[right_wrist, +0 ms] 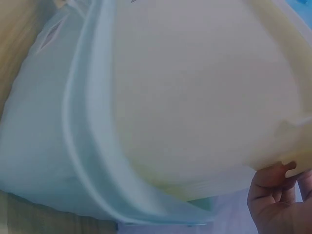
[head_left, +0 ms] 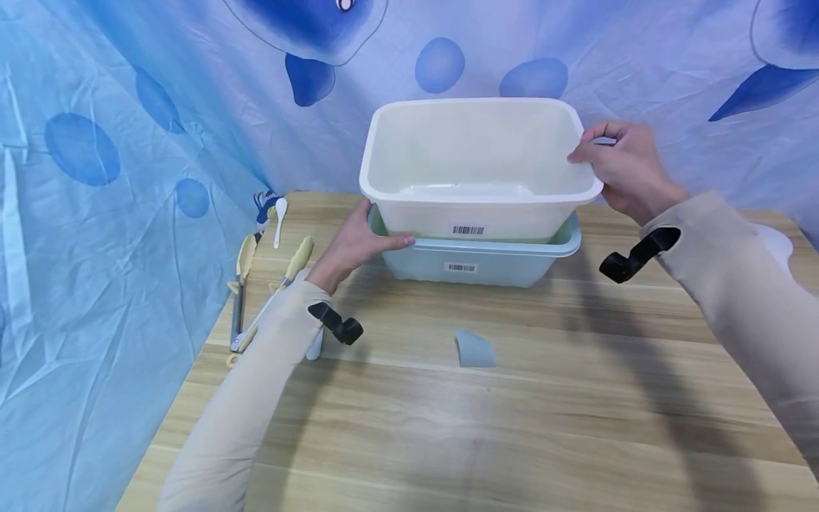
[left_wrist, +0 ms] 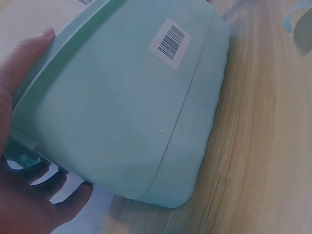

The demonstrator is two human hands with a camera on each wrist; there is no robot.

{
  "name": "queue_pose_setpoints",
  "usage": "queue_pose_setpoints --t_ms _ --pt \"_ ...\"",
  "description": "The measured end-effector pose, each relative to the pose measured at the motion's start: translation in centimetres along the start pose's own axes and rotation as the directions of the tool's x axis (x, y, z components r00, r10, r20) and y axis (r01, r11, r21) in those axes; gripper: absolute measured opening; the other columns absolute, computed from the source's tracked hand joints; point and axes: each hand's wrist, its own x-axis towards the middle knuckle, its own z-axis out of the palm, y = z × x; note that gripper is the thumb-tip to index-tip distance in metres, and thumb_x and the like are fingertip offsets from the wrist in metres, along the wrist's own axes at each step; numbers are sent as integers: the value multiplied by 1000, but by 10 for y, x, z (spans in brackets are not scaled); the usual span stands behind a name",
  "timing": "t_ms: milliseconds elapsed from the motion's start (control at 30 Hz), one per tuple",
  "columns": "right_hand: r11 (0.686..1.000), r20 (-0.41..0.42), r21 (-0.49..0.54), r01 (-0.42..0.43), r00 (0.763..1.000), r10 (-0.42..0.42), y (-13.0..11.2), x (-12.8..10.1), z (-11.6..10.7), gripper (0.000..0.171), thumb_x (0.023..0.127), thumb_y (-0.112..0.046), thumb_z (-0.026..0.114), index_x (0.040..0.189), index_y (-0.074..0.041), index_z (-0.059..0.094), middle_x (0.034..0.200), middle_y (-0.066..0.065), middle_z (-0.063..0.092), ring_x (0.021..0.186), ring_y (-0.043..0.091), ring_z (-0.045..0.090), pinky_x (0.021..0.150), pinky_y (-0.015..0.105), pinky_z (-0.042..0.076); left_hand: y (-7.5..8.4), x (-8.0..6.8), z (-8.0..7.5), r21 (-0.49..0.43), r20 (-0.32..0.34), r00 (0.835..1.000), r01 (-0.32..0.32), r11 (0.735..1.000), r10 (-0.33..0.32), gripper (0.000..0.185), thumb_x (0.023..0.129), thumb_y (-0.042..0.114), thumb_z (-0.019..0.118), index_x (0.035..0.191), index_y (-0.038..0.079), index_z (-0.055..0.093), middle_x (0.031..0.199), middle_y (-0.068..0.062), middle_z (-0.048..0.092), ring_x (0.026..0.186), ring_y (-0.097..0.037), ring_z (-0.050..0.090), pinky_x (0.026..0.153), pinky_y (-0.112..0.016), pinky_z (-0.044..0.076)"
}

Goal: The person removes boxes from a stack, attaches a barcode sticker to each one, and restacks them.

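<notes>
R hand (head_left: 623, 171) pinches right rim of white tub (head_left: 473, 160), centre-top of frame, tilted inside the green tub (head_left: 480, 259). L hand (head_left: 355, 245), fingers straight, presses green tub's left edge. Bare table (head_left: 512, 427) across lower frame; utensils (head_left: 256, 284) at left edge.

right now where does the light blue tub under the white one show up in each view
Head: the light blue tub sits at centre, under the white tub, with the left hand on its rim.
Left wrist: it fills the middle of the picture, with the hand at the left edge.
Right wrist: it runs down the left side and bottom.
Shared landmark: the barcode label on its front wall, also seen from the left wrist.
</notes>
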Motion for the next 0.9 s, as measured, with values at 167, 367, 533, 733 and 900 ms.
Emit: queue_pose_setpoints --t_ms 167,367,533,733,900 --pt "1000 -9 -17 -17 1000 17 10 0 2 15 82 6 64 87 -4 54 74 6 61 60 16 62 49 25 53 0 1 0 -40 1 1000 -31 999 31 89 71 18 86 144 24 36 138 -4 50 130 -22 43 116 -48 24" --pt "996 -1 -85 -22 1000 22 21 0 2 14 83 5 64 88 -4 54 65 2 59 58 12 57 48 23 49 0 2 2 -176 11 993 -117 977 121 88 69 4 84 142 23 38 131 -7 53 122 -22 49 114 -43 28" --pt "979 16 -201 -21 1000 25 24 0 3 13 85 1 64 92 -3 54 63 -1 56 52 8 47 44 22 41 0 3 3 -211 6 992 -119 970 124 94 70 2 82 145 28 33 128 -7 52 116 -21 51 110 -42 34" --pt "929 39 -368 -29 998 46 23 0 1 16 87 -6 66 96 -4 53 65 -5 54 54 6 47 48 19 43 -1 3 3 -240 6 993 -116 964 121 95 70 0 82 146 28 33 128 -7 52 114 -23 53 107 -41 37" --pt "850 61 -525 -38 995 82 23 -2 -2 20 88 -17 69 98 -7 54 63 -6 53 55 7 47 52 22 44 -2 3 4 -256 1 993 -114 960 118 98 69 -3 82 147 30 31 129 -8 52 115 -23 53 106 -40 40"
